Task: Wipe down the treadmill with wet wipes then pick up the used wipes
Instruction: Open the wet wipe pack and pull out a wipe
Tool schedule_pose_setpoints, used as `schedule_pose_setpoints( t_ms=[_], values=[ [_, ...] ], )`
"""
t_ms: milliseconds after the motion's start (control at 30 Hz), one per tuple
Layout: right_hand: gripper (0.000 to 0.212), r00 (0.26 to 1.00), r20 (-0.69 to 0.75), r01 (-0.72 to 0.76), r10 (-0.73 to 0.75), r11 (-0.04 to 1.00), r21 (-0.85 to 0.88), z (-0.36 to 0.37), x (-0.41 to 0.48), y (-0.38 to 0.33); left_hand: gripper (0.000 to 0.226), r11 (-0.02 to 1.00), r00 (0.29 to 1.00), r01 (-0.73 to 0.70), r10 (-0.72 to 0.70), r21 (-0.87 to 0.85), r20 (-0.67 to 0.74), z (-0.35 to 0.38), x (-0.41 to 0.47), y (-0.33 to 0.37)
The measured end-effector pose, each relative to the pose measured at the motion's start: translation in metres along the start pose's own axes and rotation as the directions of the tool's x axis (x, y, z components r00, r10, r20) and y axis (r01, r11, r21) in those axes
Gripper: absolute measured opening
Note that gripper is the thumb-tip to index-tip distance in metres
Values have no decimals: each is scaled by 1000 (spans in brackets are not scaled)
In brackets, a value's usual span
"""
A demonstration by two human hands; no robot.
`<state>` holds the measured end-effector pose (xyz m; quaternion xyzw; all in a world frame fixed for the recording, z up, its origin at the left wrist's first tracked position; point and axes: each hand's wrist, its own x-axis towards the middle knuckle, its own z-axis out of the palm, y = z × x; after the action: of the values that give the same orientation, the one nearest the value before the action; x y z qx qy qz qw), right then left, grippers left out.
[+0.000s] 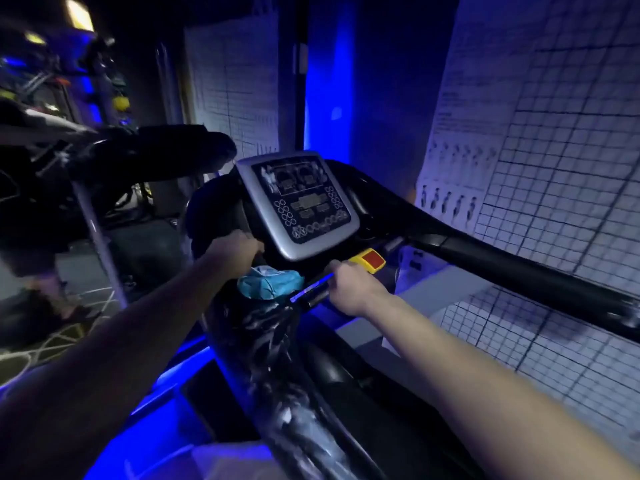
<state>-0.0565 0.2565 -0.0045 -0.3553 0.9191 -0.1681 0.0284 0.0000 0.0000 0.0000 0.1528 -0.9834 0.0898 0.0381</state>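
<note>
Head view, near to far. Nearest me, my two bare forearms reach forward over the treadmill. Its left handrail, wrapped in crinkled clear film, rises between them. My right hand is curled round the dark front bar, thumb end just beside the yellow safety switch with its red face. My left hand lies knuckles-up at the dark left edge of the console, fingers bent away from me; I cannot tell whether they grip anything. Between the hands, a blue pack of wet wipes rests on the ledge under the console, nearer the left hand and clear of the right. The console is silver-framed and tilted, its dark panel ringed with round buttons. The right handrail runs off to the right. Behind it hang white wall charts ruled in grids. Far left, dim gym equipment; centre, a blue light strip
</note>
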Motion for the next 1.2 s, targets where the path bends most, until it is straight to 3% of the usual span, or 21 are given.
schedule_pose_setpoints(
  t_ms=[167,233,400,533,633,733,833,900,967,1000,1100,1200],
  values=[
    [28,997,20,-69,68,997,33,21,33,8,31,999,987,-32,28,20,156,22,33,1],
    [31,996,21,-88,87,995,52,25,43,10,28,1000,989,-23,24,-6,145,28,41,4],
    [31,992,28,-124,121,974,190,23,50,7,19,987,997,-79,78,-141,-12,21,50,-3],
    [26,986,-31,-138,162,914,381,12,34,8,7,947,952,-242,191,-212,-238,2,39,4],
    [33,951,-55,-198,304,736,647,-3,14,18,10,877,832,-435,305,-204,-464,-24,20,24],
    [45,900,112,-303,422,419,856,-28,-26,31,22,764,649,-624,389,-164,-654,-56,-12,60],
    [75,892,317,-381,322,157,911,-52,-86,46,25,610,487,-772,386,-179,-783,-80,-50,111],
    [85,931,294,-281,218,-89,956,-64,-129,51,26,541,451,-814,357,-212,-818,-90,-72,148],
    [74,961,146,-64,235,-325,943,-73,-172,52,26,475,453,-836,311,-275,-836,-96,-96,186],
    [66,958,82,29,275,-377,926,-75,-192,52,27,444,459,-841,281,-310,-843,-99,-110,205],
    [56,924,2,147,383,-359,922,-69,-241,66,32,362,570,-797,182,-484,-802,-96,-146,252],
    [65,845,-35,204,534,-261,943,-55,-281,90,49,225,834,-551,163,-803,-527,-90,-184,289]
  ],
)
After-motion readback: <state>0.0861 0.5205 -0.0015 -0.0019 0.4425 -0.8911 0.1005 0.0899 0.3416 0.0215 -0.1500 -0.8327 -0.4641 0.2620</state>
